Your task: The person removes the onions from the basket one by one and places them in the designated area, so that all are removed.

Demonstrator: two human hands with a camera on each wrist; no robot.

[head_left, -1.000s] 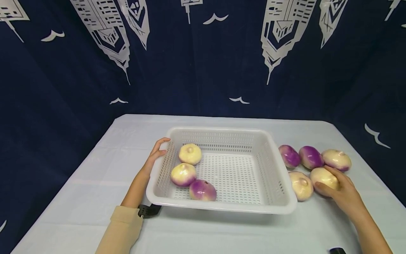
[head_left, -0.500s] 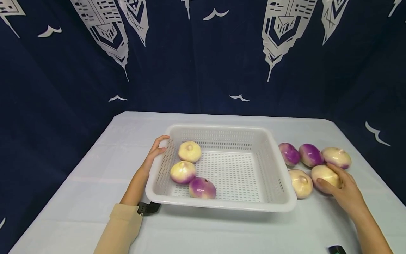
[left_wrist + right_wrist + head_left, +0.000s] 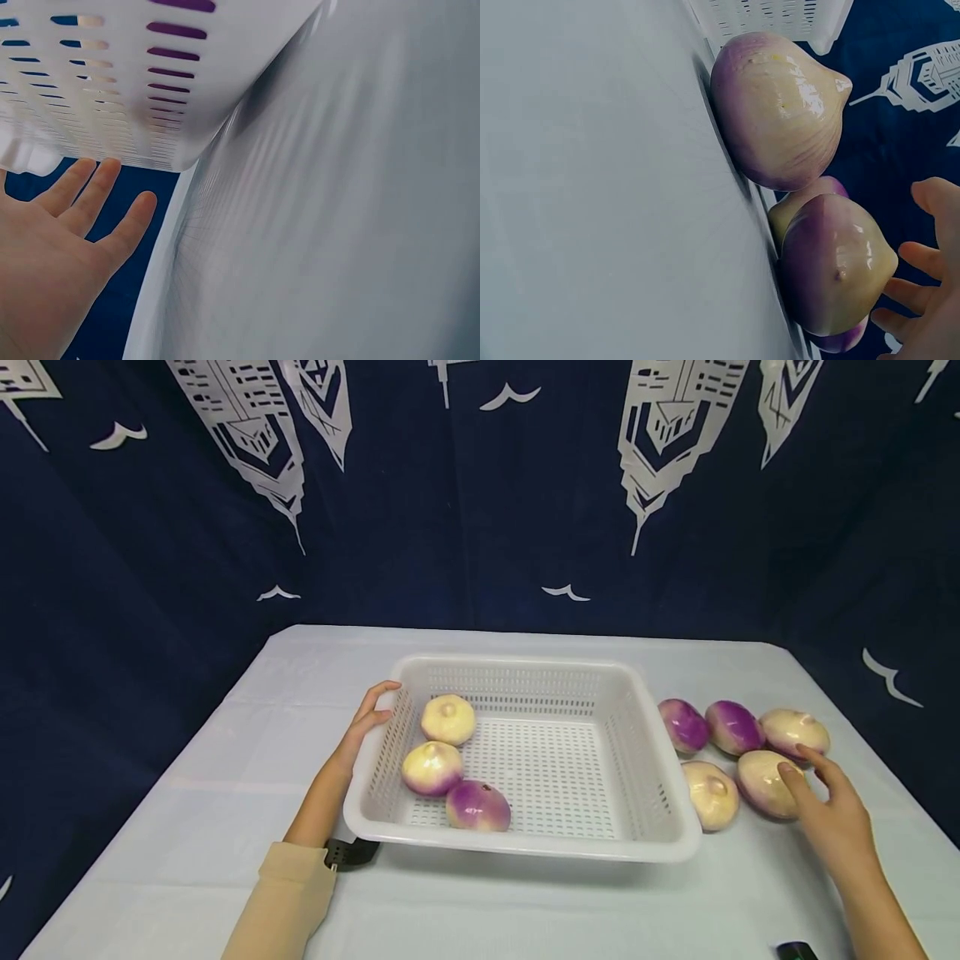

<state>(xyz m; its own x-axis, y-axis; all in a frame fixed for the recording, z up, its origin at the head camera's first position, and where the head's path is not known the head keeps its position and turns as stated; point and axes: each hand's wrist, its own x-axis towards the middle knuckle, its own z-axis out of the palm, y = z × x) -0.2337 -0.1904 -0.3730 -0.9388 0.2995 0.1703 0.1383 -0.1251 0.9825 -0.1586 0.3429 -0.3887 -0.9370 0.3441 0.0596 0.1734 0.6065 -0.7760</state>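
Note:
My left hand point(image 3: 363, 727) rests at the left rim of a white perforated plastic basket point(image 3: 525, 847). In the left wrist view, the left fingers point(image 3: 131, 221) are extended beside the basket's slotted wall. Over to the right, my right hand point(image 3: 836, 814) has its fingers spread around the near side of a glossy cream-and-purple onion point(image 3: 768, 785). In the right wrist view, this onion point(image 3: 836, 262) lies on the table with the relaxed fingers point(image 3: 911, 289) beside it, not closed round it. Another cream onion point(image 3: 711, 796) is to its left.
Behind these lie two purple onions point(image 3: 735, 727) point(image 3: 684, 725) and a paler onion point(image 3: 795, 732). Inside the basket, three onions point(image 3: 448, 720) point(image 3: 433, 768) point(image 3: 477, 806) sit toward the left. A white cloth covers the table point(image 3: 187, 827); a dark patterned curtain point(image 3: 465, 510) hangs behind.
My right hand has drawn back slightly rightward from the cream onion and its fingers have loosened. The left hand and basket keep their places.

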